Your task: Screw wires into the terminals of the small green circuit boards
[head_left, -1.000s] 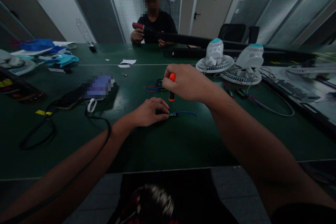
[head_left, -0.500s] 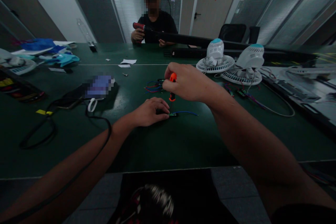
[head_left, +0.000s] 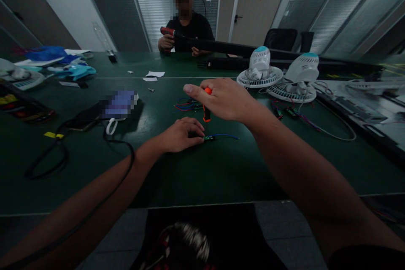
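Note:
A small green circuit board (head_left: 209,138) with a blue wire (head_left: 226,136) running off to its right lies on the dark green table. My left hand (head_left: 183,135) pinches the board's left end and holds it down. Above it, my right hand (head_left: 221,99) is on an orange and black screwdriver (head_left: 206,114), held nearly upright. Its thin shaft points down at the board; whether the tip touches cannot be made out. My right thumb sticks out to the left, off the handle.
Just beyond my hands lies a bundle of wires (head_left: 185,104). Two white fans (head_left: 259,74) stand at the right, near more wired boards (head_left: 291,112). A phone (head_left: 120,103) and black cable (head_left: 63,152) lie left. Across the table a person holds a red power tool (head_left: 167,31).
My right thumb has swung out to the left from the screwdriver's handle, and the handle has shifted slightly. My left hand and the board stay put.

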The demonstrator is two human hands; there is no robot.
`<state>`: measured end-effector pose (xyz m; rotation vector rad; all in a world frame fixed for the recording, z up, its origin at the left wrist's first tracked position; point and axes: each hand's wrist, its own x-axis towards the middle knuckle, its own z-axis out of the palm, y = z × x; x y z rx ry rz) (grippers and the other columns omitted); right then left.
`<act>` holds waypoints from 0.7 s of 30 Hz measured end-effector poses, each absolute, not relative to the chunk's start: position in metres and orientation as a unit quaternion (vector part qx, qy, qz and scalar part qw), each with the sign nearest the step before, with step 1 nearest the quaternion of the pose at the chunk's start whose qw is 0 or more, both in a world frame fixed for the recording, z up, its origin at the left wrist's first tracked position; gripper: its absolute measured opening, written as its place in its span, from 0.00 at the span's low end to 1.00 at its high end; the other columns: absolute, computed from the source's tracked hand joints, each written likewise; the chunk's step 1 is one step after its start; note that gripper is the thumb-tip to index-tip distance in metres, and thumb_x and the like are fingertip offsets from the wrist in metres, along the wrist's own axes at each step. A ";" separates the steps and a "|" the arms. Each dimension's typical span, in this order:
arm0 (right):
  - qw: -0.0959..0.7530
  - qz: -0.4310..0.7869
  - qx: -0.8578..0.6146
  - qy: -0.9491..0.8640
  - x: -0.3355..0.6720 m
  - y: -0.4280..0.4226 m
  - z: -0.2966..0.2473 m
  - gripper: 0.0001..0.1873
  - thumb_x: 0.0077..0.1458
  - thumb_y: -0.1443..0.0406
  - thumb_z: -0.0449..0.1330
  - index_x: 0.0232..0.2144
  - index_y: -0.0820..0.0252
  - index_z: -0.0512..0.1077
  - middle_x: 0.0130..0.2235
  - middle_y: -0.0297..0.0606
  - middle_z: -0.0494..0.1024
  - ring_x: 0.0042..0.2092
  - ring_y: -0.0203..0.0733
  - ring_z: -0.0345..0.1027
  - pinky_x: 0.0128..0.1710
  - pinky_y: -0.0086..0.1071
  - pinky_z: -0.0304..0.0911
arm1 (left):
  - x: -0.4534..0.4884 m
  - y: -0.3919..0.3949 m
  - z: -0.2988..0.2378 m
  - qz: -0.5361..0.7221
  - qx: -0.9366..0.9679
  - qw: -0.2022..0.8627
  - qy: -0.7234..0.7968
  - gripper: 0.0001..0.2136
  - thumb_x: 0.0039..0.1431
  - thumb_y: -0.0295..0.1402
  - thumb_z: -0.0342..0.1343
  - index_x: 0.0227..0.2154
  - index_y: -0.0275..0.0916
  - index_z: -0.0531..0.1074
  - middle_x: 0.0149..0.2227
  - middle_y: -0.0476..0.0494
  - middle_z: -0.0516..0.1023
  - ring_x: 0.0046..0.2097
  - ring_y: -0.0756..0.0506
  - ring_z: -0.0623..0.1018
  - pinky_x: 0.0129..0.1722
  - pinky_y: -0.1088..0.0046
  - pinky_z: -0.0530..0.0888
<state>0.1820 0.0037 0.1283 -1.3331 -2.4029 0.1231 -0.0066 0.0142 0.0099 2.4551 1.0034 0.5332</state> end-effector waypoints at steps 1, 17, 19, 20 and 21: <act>0.194 0.044 -0.475 -0.857 0.182 0.004 0.128 0.32 0.70 0.44 0.44 0.32 0.60 0.75 0.37 0.42 0.79 0.37 0.42 0.68 0.35 0.36 0.50 | -0.007 0.014 0.010 0.193 0.886 0.216 0.362 0.06 0.61 0.35 0.62 0.36 0.41 0.83 0.48 0.43 0.82 0.52 0.42 0.78 0.58 0.56 0.72; 0.189 0.057 -0.472 -0.859 0.183 0.002 0.132 0.15 0.59 0.62 0.53 0.43 0.63 0.76 0.44 0.47 0.81 0.41 0.48 0.69 0.40 0.39 0.55 | -0.007 0.014 0.010 0.197 0.883 0.224 0.362 0.06 0.61 0.36 0.62 0.36 0.42 0.83 0.48 0.43 0.81 0.52 0.41 0.78 0.59 0.56 0.72; 0.189 0.056 -0.467 -0.862 0.183 0.002 0.132 0.15 0.59 0.63 0.54 0.43 0.63 0.75 0.44 0.47 0.81 0.42 0.47 0.69 0.41 0.38 0.55 | -0.007 0.013 0.010 0.195 0.883 0.225 0.362 0.06 0.61 0.36 0.62 0.36 0.42 0.83 0.48 0.43 0.81 0.52 0.41 0.78 0.59 0.56 0.72; 0.189 0.055 -0.465 -0.863 0.183 0.003 0.132 0.15 0.59 0.63 0.54 0.43 0.63 0.75 0.44 0.46 0.81 0.42 0.47 0.69 0.41 0.38 0.55 | -0.007 0.013 0.010 0.192 0.883 0.225 0.365 0.06 0.62 0.36 0.62 0.37 0.42 0.83 0.48 0.42 0.81 0.52 0.41 0.78 0.59 0.56 0.72; 0.189 0.054 -0.463 -0.864 0.183 0.003 0.131 0.15 0.59 0.63 0.54 0.44 0.63 0.75 0.44 0.46 0.81 0.42 0.47 0.69 0.41 0.38 0.56 | -0.006 0.013 0.011 0.189 0.883 0.223 0.368 0.06 0.61 0.36 0.62 0.37 0.42 0.83 0.48 0.43 0.81 0.53 0.41 0.78 0.59 0.55 0.72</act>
